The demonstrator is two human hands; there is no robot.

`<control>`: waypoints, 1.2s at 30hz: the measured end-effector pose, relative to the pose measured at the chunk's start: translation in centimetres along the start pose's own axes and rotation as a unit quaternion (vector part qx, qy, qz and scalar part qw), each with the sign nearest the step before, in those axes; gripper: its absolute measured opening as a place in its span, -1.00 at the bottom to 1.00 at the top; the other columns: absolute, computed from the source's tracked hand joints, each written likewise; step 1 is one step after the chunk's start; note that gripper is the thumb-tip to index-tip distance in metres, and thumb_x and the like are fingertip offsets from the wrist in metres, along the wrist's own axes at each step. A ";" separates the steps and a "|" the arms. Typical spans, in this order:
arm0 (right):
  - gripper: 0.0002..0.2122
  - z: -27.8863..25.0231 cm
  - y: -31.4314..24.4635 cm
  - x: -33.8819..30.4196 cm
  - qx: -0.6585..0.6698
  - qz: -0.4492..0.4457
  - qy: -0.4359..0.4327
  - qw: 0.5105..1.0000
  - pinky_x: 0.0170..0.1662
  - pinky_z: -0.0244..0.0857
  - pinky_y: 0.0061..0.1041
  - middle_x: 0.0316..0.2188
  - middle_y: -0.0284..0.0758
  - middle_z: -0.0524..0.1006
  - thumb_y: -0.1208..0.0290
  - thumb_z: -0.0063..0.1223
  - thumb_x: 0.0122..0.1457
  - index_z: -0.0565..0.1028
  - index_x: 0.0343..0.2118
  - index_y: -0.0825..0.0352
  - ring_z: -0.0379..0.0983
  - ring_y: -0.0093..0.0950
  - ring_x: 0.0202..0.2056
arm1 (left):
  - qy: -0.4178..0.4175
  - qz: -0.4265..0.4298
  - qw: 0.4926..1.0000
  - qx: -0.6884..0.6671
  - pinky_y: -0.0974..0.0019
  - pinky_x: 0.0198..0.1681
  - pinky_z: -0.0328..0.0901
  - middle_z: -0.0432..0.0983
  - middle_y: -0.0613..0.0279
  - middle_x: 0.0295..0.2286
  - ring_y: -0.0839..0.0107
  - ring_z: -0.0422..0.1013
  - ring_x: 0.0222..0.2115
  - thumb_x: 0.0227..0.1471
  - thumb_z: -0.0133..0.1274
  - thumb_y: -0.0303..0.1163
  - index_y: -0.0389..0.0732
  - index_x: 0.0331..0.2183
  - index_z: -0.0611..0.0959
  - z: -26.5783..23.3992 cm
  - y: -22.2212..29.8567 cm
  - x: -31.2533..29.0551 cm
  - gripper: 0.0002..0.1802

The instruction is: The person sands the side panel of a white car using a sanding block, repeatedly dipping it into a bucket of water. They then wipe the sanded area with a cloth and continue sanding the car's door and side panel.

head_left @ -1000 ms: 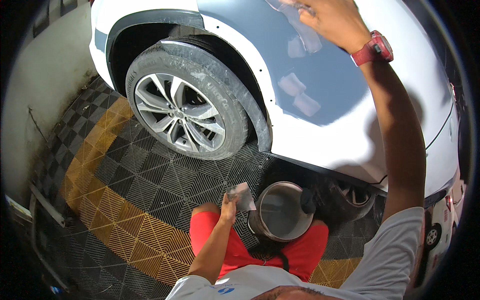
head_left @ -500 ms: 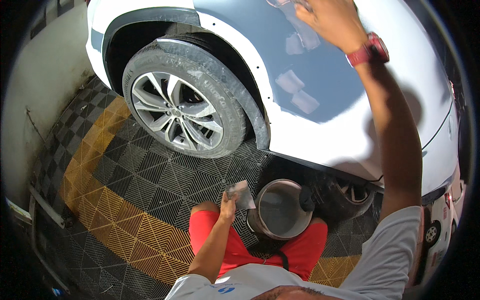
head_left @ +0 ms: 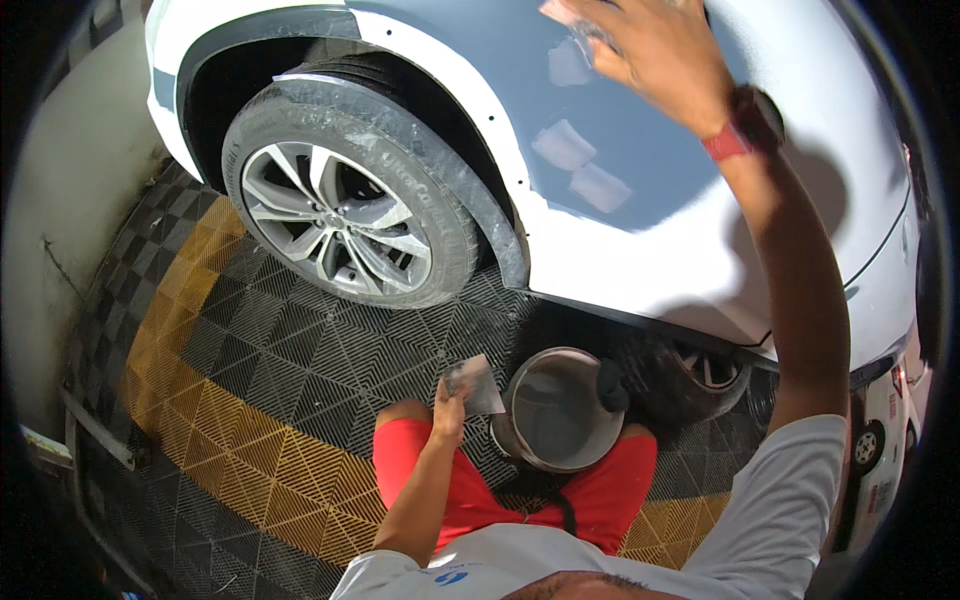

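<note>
My left hand (head_left: 449, 412) is above my left thigh, closed on a flat, roughly square grey sheet (head_left: 482, 385) with dark smudges. Its exact kind is unclear. Raised to the car's grey-and-white body panel (head_left: 640, 170), my right hand (head_left: 660, 60) is bent around a thin pinkish flat piece (head_left: 560, 12), partly hidden by the fingers and cut by the top edge. Several pale patches (head_left: 565, 145) mark the grey area below and left of that hand. A red-strapped watch (head_left: 745, 128) is on my right wrist.
Between my knees stands a round bucket (head_left: 508, 440) holding greyish liquid, with a dark object (head_left: 611, 386) at its rim. The car's wheel (head_left: 335, 220) is at the upper left. Black and yellow ribbed tiles (head_left: 235, 440) cover the floor beside a pale wall (head_left: 80, 180).
The car has shifted slightly left in the view. My right hand has moved lower and rightward relative to the panel, covering part of a pale streak. My left hand keeps its sheet, almost still.
</note>
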State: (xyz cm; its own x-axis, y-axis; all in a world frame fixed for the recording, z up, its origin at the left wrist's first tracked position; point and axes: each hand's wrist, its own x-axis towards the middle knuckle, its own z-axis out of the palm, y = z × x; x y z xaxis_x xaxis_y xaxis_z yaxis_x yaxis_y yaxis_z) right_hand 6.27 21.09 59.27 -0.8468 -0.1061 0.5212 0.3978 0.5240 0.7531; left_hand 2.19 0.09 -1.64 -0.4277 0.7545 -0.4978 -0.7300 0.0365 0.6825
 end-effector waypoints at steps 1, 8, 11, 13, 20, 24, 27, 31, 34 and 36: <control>-0.74 0.7 0.1 -1.3 0.011 -0.022 0.032 0.999 0.10 0.39 -0.16 -0.15 -0.27 0.64 0.26 0.07 0.28 0.68 -0.08 0.20 0.56 -0.23 -0.05 | -0.018 0.009 1.000 -0.001 0.15 0.43 0.11 0.25 -0.02 0.37 0.16 0.28 0.34 0.34 0.12 -0.44 -0.36 0.50 -0.13 -0.3 0.0 0.2 -0.02; -0.50 4.7 0.0 -11.5 -0.089 -0.001 -0.009 0.996 0.32 -0.02 0.24 0.20 -0.55 0.53 0.17 0.23 0.21 0.53 0.24 -0.06 0.35 -0.58 0.33 | 0.073 -0.004 0.997 0.040 0.16 0.41 0.14 0.40 0.06 0.27 0.20 0.33 0.28 0.34 0.10 -0.45 -0.35 0.41 0.21 2.1 1.5 -1.6 -0.26; -0.49 2.8 -0.5 -10.7 -0.069 0.015 -0.049 0.996 0.30 -0.01 0.24 0.20 -0.54 0.53 0.17 0.25 0.20 0.52 0.24 -0.06 0.36 -0.58 0.32 | 0.048 0.034 0.998 0.032 0.15 0.42 0.11 0.41 0.08 0.27 0.20 0.32 0.29 0.35 0.11 -0.44 -0.36 0.43 0.19 1.1 0.2 -0.7 -0.24; -0.51 1.2 0.1 -8.6 -0.030 0.014 0.042 0.999 0.28 0.00 0.25 0.19 -0.55 0.54 0.17 0.29 0.17 0.54 0.21 -0.05 0.37 -0.59 0.30 | -0.004 0.048 0.998 0.026 0.15 0.44 0.10 0.38 0.04 0.30 0.18 0.31 0.31 0.35 0.12 -0.45 -0.38 0.45 0.11 1.2 -0.1 -0.7 -0.18; -0.71 -2.4 -0.8 4.0 0.086 0.076 0.082 0.990 0.11 0.40 -0.11 -0.11 -0.27 0.68 0.14 0.02 0.36 0.72 -0.08 0.11 0.59 -0.22 0.02 | 0.048 0.044 0.998 0.021 0.17 0.43 0.12 0.35 0.03 0.32 0.19 0.29 0.33 0.33 0.11 -0.47 -0.34 0.45 0.13 0.4 0.4 -1.4 -0.19; -0.71 -2.3 -0.4 4.9 0.090 0.071 0.047 0.992 0.08 0.41 -0.11 -0.10 -0.28 0.68 0.18 0.05 0.28 0.73 -0.11 0.13 0.61 -0.25 0.00 | 0.053 0.016 0.997 0.061 0.12 0.46 0.08 0.29 -0.01 0.36 0.17 0.25 0.36 0.33 0.13 -0.43 -0.32 0.48 0.04 1.5 0.2 -1.1 -0.11; -0.71 -0.3 0.2 3.8 0.040 0.044 0.057 0.997 0.05 0.41 -0.08 -0.11 -0.30 0.67 0.21 0.07 0.22 0.74 -0.12 0.16 0.62 -0.23 -0.05 | 0.023 0.007 0.994 0.105 0.09 0.47 0.04 0.23 -0.03 0.39 0.13 0.21 0.38 0.33 0.15 -0.38 -0.29 0.51 -0.05 1.4 0.0 -0.3 -0.03; -0.69 -0.4 -1.5 2.7 0.036 0.023 -0.008 0.999 0.02 0.38 0.01 -0.09 -0.31 0.65 0.24 0.11 0.19 0.72 -0.08 0.19 0.59 -0.26 -0.05 | 0.051 0.023 0.995 0.084 0.09 0.48 0.02 0.21 -0.04 0.40 0.10 0.20 0.39 0.32 0.17 -0.33 -0.26 0.52 -0.12 -2.0 -1.3 1.2 0.04; -0.67 1.1 -0.4 -1.2 0.031 -0.001 0.010 0.999 0.11 0.32 0.07 -0.01 -0.29 0.63 0.28 0.14 0.18 0.68 -0.02 0.20 0.54 -0.29 0.08 | 0.029 0.007 0.997 0.074 0.09 0.48 0.02 0.22 -0.03 0.40 0.11 0.21 0.38 0.31 0.17 -0.33 -0.27 0.52 -0.09 -1.1 -0.9 1.2 0.03; -0.67 2.2 0.0 -3.7 0.029 0.003 0.001 1.000 0.18 0.26 0.09 0.04 -0.27 0.61 0.30 0.16 0.17 0.67 0.00 0.19 0.48 -0.30 0.18 | 0.015 0.011 0.997 0.074 0.10 0.48 0.03 0.23 -0.02 0.39 0.12 0.21 0.38 0.31 0.17 -0.34 -0.29 0.51 -0.05 -0.6 -1.1 1.3 0.00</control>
State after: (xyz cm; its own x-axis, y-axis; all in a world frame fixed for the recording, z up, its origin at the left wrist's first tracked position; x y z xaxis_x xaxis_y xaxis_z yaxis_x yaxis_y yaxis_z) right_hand 8.61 23.39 56.49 -0.8436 -0.1050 0.5266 0.3815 0.5728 0.7255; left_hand 2.12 0.57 -3.38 -0.4600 0.7362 -0.4963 -0.6349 0.1180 0.7635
